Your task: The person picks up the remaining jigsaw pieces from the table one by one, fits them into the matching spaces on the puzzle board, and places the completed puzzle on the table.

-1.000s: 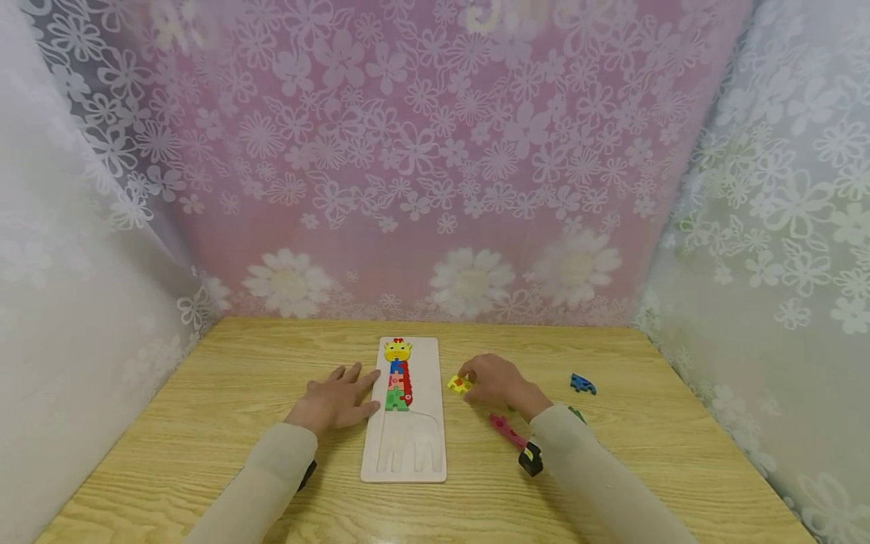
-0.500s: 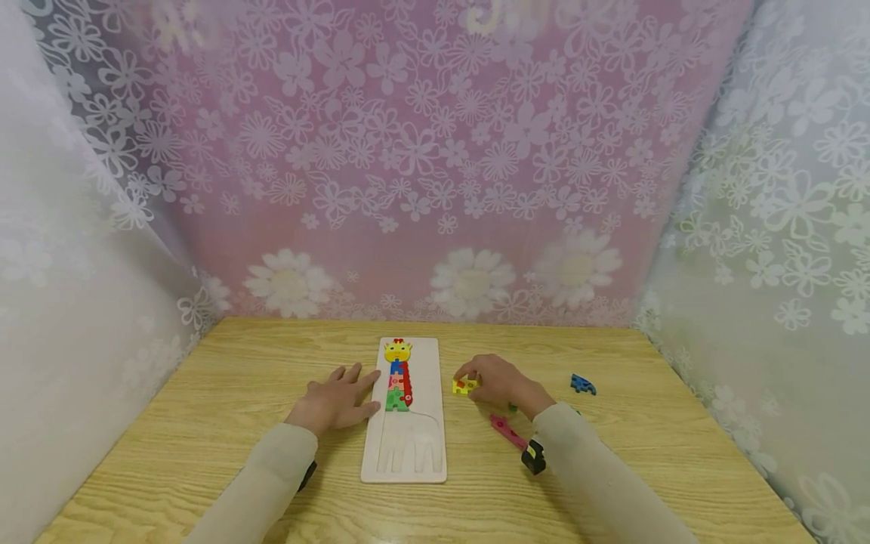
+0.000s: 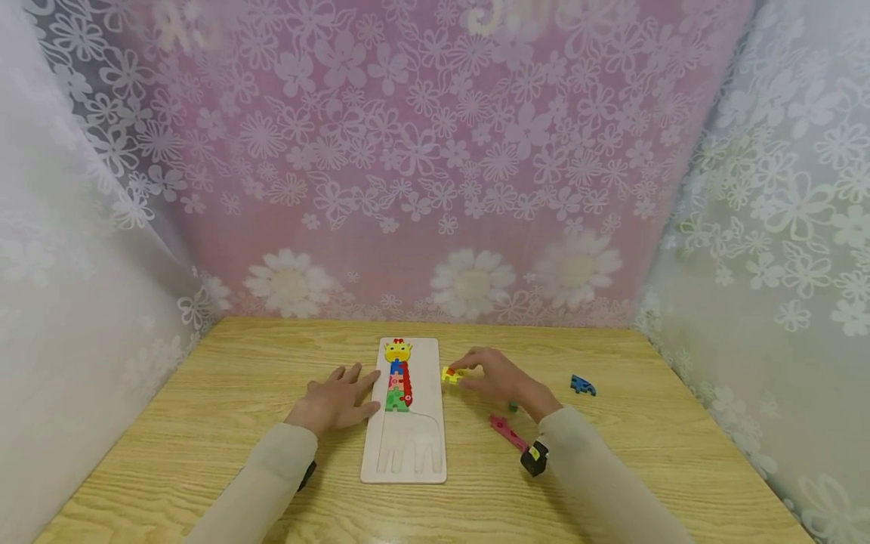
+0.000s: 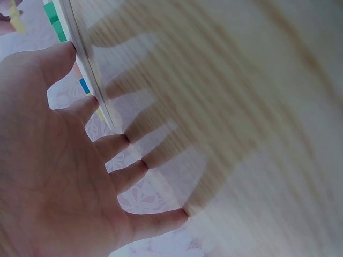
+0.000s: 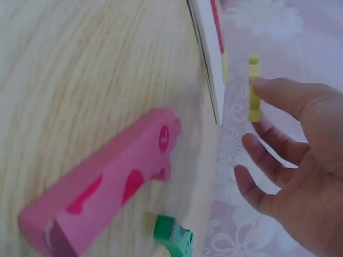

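Observation:
A pale puzzle board [image 3: 424, 385] lies on the table, with a giraffe's yellow head [image 3: 398, 352] and blue, pink, green and red neck pieces set in its upper part. Its lower part shows a bare leg-shaped recess [image 3: 409, 446]. My left hand [image 3: 333, 400] rests with fingers spread, thumb and index fingertip at the board's left edge. Between thumb and index finger, my right hand [image 3: 501, 376] pinches a yellow puzzle piece [image 3: 448, 375] with a red spot, just right of the board. In the right wrist view that yellow piece [image 5: 254, 88] is edge-on, raised off the table.
Loose on the table's right side are a pink puzzle piece [image 3: 506, 432], a small green piece [image 3: 513, 406] partly behind the right hand, and a blue piece [image 3: 582, 384] farther right. Flowered curtains [image 3: 435, 189] stand around the table.
The yellow piece has turned in my right hand, and the hand has shifted slightly left and away, toward the board. A green piece now shows beneath the wrist. My left hand has stayed put.

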Available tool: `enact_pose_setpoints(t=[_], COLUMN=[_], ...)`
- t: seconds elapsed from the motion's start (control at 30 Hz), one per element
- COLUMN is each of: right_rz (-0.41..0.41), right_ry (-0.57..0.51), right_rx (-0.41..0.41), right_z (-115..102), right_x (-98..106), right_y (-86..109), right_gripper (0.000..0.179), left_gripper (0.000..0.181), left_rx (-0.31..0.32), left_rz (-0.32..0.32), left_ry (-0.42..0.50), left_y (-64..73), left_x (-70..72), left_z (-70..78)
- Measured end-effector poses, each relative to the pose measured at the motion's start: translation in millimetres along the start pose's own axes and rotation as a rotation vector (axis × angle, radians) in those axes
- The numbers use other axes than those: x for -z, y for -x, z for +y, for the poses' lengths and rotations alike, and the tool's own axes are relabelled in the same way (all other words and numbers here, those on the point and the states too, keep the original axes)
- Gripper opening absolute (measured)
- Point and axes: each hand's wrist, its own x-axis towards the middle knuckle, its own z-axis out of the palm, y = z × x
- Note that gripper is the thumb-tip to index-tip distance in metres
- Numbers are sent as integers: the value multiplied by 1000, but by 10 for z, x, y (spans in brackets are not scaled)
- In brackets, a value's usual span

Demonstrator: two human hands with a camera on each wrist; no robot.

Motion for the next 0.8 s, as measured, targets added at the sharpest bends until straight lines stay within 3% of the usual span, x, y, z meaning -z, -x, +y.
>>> enact_pose_setpoints(t=[0.27, 0.7, 0.8], right_rz=[54, 53, 30], right_ry=[-34, -34, -35], right_rx=[91, 126, 104], right_z=[-84, -277, -328], right_x=[-1, -73, -112], right_y=[1, -29, -48], right_gripper=[30, 29, 29], left_gripper=[71, 70, 71], left_rx=[1, -5, -2], left_rz=[-4, -2, -2], left_ry=[6, 10, 10], left_y=[-3, 14, 12], left_x=[0, 8, 3], left_z=[0, 1, 2])
